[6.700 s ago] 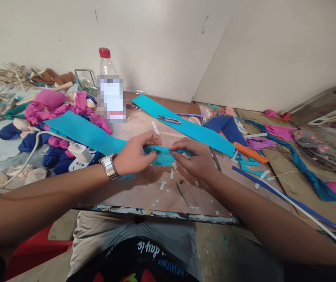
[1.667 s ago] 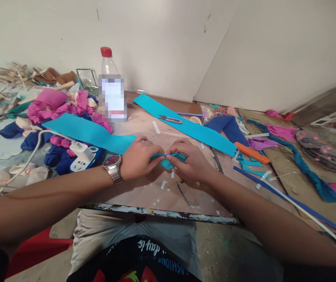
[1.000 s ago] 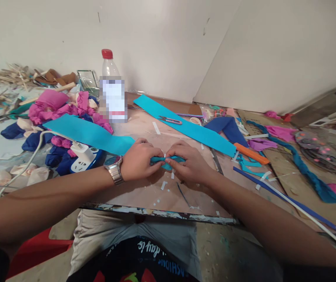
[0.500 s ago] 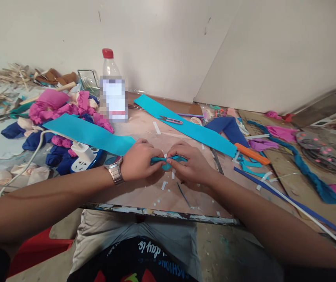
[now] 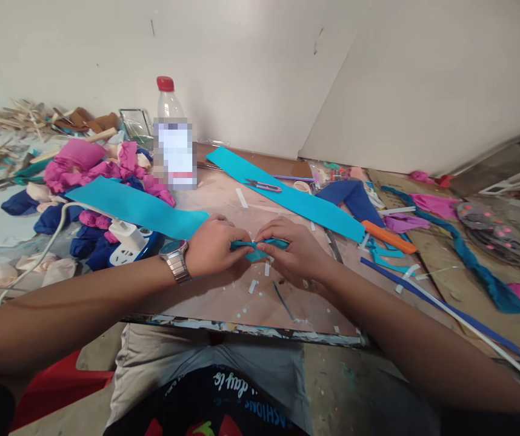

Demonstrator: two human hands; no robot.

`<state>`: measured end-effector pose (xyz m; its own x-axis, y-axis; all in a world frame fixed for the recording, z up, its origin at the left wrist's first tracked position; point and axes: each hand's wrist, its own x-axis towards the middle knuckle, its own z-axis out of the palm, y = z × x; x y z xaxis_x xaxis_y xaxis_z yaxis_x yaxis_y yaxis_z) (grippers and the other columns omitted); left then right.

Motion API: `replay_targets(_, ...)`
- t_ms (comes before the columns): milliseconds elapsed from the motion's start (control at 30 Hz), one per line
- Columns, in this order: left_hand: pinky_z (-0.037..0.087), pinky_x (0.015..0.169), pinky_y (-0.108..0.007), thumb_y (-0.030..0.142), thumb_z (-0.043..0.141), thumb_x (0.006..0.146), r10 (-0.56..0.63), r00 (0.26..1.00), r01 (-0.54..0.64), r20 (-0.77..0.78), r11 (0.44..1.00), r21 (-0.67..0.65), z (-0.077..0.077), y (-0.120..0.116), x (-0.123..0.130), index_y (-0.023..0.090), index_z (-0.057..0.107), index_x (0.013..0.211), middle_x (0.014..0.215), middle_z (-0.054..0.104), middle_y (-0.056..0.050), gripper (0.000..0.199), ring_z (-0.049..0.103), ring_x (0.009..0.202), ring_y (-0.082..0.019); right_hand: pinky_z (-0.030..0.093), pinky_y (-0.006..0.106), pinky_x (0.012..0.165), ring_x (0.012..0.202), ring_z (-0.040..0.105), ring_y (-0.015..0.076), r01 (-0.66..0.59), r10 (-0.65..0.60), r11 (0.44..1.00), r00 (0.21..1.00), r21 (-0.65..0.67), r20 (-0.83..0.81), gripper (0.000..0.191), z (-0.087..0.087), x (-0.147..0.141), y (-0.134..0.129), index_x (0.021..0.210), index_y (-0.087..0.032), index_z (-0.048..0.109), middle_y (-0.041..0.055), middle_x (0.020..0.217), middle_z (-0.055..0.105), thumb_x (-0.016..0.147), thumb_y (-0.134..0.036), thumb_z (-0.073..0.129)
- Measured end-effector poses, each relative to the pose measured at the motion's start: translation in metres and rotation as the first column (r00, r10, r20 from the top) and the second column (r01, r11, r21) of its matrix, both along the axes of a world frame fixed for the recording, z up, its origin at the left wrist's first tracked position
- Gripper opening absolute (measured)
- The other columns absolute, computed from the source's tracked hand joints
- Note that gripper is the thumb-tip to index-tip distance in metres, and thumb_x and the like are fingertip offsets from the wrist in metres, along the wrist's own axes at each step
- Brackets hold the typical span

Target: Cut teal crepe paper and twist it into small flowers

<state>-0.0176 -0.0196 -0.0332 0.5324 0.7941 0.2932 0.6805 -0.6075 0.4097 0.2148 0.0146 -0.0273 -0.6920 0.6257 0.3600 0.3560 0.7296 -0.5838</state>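
My left hand [image 5: 217, 245], below a wristwatch, pinches one side of a small folded blue strip [image 5: 255, 253]. On the other side my right hand [image 5: 294, 248] pinches the same strip, the fingertips of both hands nearly touching. Part of the strip is hidden by my fingers. A long blue strip [image 5: 142, 209] runs from the left to behind my left hand. Beyond my right hand a second long blue strip [image 5: 296, 203] lies diagonally, with small pink-handled snips [image 5: 264, 186] on top.
A red-capped bottle [image 5: 169, 103] stands at the back behind a phone [image 5: 178, 154]. Left are a power strip [image 5: 128, 248] with a white cable and bunched pink fabric [image 5: 78, 163]. An orange cutter [image 5: 390, 237] and a white stick [image 5: 478, 332] lie right.
Between my fingers the folded blue strip has shifted slightly, and its lower part looks flatter and wider. Both hands keep their pinch in nearly the same place.
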Motion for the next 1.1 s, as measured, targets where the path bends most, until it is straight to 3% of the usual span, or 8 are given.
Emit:
replay_targets(133,0.044,0.093,-0.042,0.039,0.061,0.100,0.027,0.999,-0.027,0.033,1.000,-0.001,0.0029,-0.0002,-0.0009,0.023,0.078,0.097,0.087,0.081,-0.003,0.023,0.073,0.080,-0.022,0.055,0.039,0.087,0.098,0.072,0.0246,0.009,-0.009,1.000,1.000,0.003,-0.018,0.019,0.0011,0.0013,0.0027,0.106,-0.023,0.074,0.0072,0.103,0.079,0.093,-0.036,0.075)
replay_targets(333,0.043,0.092,-0.043,0.044,0.062,0.097,0.028,0.999,-0.027,0.021,1.000,-0.010,0.0048,-0.0028,0.0000,0.022,0.078,0.098,0.086,0.079,-0.005,0.028,0.071,0.082,-0.024,0.055,0.038,0.085,0.091,0.071,0.0229,0.014,-0.008,0.992,0.999,0.123,-0.044,0.009,-0.0023,0.0028,0.0050,0.096,-0.024,0.077,0.0054,0.092,0.080,0.095,-0.033,0.074)
replay_targets(700,0.041,0.091,-0.042,0.041,0.060,0.100,0.010,0.998,-0.010,0.064,1.000,-0.003,0.0049,-0.0024,-0.0013,0.023,0.078,0.100,0.089,0.080,-0.003,0.025,0.072,0.085,-0.023,0.057,0.039,0.088,0.094,0.072,0.0233,0.035,-0.029,0.991,0.999,0.129,-0.046,0.013,0.0002,0.0044,0.0058,0.097,-0.025,0.078,0.0059,0.095,0.080,0.095,-0.037,0.074)
replay_targets(1100,0.043,0.092,-0.042,0.036,0.060,0.098,0.010,0.994,-0.009,0.105,1.000,-0.012,0.0043,-0.0033,-0.0002,0.022,0.077,0.098,0.094,0.082,-0.002,0.022,0.073,0.087,-0.023,0.055,0.035,0.079,0.086,0.072,0.0212,0.043,-0.045,0.998,0.997,-0.047,-0.057,0.022,0.0047,0.0032,0.0064,0.093,-0.022,0.079,0.0062,0.089,0.079,0.095,-0.043,0.072)
